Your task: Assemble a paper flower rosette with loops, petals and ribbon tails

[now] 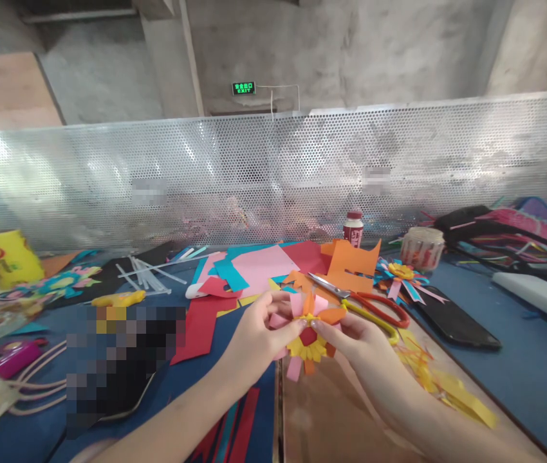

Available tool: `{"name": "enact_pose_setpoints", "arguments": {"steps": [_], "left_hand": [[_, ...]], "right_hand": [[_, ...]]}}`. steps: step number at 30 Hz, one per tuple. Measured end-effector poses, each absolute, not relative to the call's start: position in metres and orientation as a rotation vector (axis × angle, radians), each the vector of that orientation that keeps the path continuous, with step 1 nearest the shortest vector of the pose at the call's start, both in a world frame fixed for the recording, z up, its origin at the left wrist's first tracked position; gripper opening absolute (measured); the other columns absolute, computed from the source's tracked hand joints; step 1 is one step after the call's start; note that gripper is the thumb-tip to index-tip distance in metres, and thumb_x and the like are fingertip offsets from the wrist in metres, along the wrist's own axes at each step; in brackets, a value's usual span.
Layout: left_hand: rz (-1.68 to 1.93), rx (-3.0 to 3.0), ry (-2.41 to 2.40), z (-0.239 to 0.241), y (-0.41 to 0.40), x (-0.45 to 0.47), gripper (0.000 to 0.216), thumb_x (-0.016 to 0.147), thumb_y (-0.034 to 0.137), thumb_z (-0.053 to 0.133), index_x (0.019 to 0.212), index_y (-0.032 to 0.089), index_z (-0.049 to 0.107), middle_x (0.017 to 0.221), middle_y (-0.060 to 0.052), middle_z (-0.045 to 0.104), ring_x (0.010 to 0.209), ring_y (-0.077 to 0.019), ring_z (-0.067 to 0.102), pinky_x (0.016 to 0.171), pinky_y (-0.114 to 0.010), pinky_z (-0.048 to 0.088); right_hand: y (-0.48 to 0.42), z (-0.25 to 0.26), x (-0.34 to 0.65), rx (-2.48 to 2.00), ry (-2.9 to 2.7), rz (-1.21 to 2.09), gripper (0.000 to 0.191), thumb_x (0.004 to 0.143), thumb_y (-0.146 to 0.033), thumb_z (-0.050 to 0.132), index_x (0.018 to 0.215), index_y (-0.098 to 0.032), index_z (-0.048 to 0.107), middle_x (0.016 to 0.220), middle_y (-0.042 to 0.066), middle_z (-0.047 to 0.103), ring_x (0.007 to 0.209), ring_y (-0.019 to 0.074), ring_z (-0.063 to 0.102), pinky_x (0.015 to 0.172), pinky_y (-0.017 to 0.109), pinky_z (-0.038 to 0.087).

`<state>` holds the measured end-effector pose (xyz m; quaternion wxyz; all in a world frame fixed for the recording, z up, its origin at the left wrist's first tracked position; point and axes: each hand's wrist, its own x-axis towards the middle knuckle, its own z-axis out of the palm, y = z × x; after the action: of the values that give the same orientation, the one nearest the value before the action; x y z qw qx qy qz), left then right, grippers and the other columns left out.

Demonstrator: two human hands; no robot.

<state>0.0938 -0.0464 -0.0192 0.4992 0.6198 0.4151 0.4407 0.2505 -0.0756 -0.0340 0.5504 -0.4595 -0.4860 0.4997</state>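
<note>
Between both hands I hold a paper flower above the tabletop. Its petals are pink and orange, with a fringed yellow ring around a red middle. My left hand grips its left side, thumb pressed on the yellow ring. From the other side my right hand pinches it, its thumb meeting the ring close to the left one. The fingers behind the flower are partly hidden. Just beyond my right hand lie scissors with red and yellow handles, blades pointing away to the left.
Coloured paper sheets spread behind my hands. Glue sticks and a yellow-handled tool lie left. To the right are a finished-looking paper flower, a phone, a jar and yellow scraps. A perforated metal panel closes the back.
</note>
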Motion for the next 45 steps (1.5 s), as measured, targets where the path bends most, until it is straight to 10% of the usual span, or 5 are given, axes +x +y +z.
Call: {"name": "enact_pose_setpoints", "arguments": {"steps": [12, 29, 36, 45], "left_hand": [[1.106, 1.366, 1.068, -0.015, -0.039, 0.091, 0.062, 0.065, 0.028, 0.073, 0.117, 0.016, 0.042, 0.097, -0.009, 0.063, 0.090, -0.0240, 0.062, 0.066, -0.031, 0.052], [0.443, 1.875, 1.085, -0.013, 0.000, 0.050, 0.051, 0.063, 0.040, 0.072, 0.106, 0.016, 0.061, 0.063, 0.005, 0.052, 0.051, -0.0096, 0.045, 0.048, -0.021, 0.032], [0.322, 1.992, 1.088, 0.002, 0.008, 0.033, 0.044, 0.068, 0.042, 0.068, 0.108, 0.022, 0.067, 0.075, -0.001, 0.067, 0.059, -0.0149, 0.057, 0.051, -0.023, 0.038], [0.458, 2.270, 1.409, 0.018, 0.035, 0.004, 0.037, 0.090, 0.040, 0.041, 0.110, 0.018, 0.063, 0.119, -0.009, 0.063, 0.111, -0.0252, 0.055, 0.093, -0.034, 0.040]], "right_hand": [[-0.068, -0.037, 0.251, -0.867, -0.944, 1.383, 0.031, 0.080, -0.045, 0.056, 0.089, -0.017, 0.065, 0.080, 0.004, 0.067, 0.074, 0.0180, 0.061, 0.071, 0.031, 0.048], [-0.052, -0.048, 0.264, -1.012, -0.809, 1.172, 0.025, 0.069, -0.034, 0.065, 0.088, -0.017, 0.063, 0.075, 0.001, 0.063, 0.066, 0.0156, 0.060, 0.063, 0.030, 0.049], [-0.053, -0.048, 0.263, -1.078, -0.848, 1.202, 0.027, 0.065, -0.034, 0.067, 0.085, -0.017, 0.062, 0.073, 0.001, 0.063, 0.063, 0.0145, 0.059, 0.059, 0.028, 0.048], [-0.061, -0.039, 0.261, -1.163, -1.099, 1.108, 0.036, 0.074, -0.043, 0.058, 0.098, -0.017, 0.057, 0.084, 0.004, 0.060, 0.073, 0.0169, 0.058, 0.071, 0.033, 0.050]]}}
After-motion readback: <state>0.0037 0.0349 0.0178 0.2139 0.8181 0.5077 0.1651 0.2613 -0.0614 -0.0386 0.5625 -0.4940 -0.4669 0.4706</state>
